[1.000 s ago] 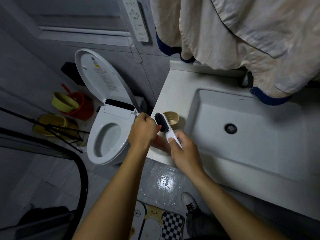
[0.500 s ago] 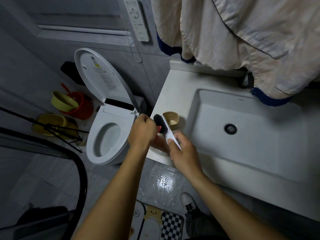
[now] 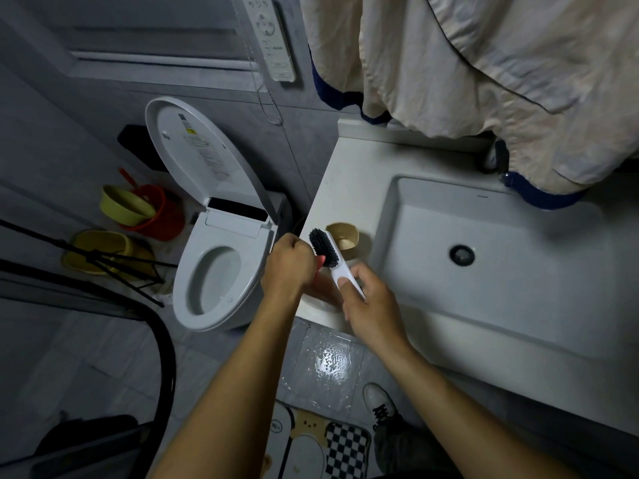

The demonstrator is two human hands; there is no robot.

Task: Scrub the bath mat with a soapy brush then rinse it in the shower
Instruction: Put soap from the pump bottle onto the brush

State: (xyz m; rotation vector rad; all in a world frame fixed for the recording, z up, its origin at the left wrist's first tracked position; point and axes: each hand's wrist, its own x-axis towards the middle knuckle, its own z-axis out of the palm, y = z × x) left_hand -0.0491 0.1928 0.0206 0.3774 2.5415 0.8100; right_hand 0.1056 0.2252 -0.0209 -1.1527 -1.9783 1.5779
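Just the one scrubbing brush (image 3: 326,250) is out: a slim white handle with a head of short black bristles, tilted so the bristles face toward 9 o'clock and the head points up toward 11. The right hand (image 3: 371,305) has it by the handle, fingers (image 3: 359,276) curled round and the thumb laid along the white plastic. Hard against the bristles at 9 o'clock sits the left hand (image 3: 288,267), balled tight round a pinkish thing (image 3: 321,261) whose tip touches the brush; what it is I cannot tell. Both hands hang over the front left corner of the white worktop (image 3: 342,181). The single bath mat (image 3: 321,440) lies flat on the floor at 6 o'clock from the hands, well apart from the brush, printed with pale rounded shapes, a tan cartoon figure and a black-and-white chequered patch; its lower part is cut off by the edge of view. One white shoe (image 3: 380,402) stands just beside it at 3 o'clock, and a wet tile (image 3: 332,361) shines between mat and worktop. One brown cup (image 3: 344,236) stands on the worktop just behind the brush head, at 1 o'clock. The square basin (image 3: 518,305) with its one drain (image 3: 461,254) lies at 3 o'clock, and one toilet (image 3: 214,281), lid raised, at 9 o'clock.
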